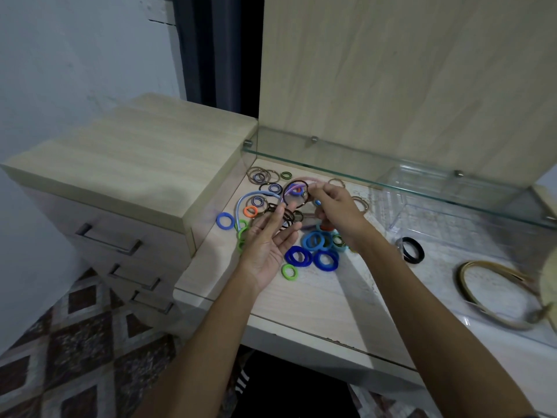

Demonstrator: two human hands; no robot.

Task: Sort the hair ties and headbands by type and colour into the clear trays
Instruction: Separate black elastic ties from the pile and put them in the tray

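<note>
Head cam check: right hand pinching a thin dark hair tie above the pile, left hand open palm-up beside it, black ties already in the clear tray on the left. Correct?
One error: the clear tray with the black ties sits right of the pile, not left. The head view shows the right hand pinching the thin dark hair tie and the left hand open, palm up.

Pale wooden drawer unit point(126, 164) beside a white wall point(75, 55), patterned floor point(75, 342) below.

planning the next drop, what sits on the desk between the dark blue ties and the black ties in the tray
In the head view, the stretch from the dark blue ties to the black ties holds only the right forearm crossing above bare desk.
</note>
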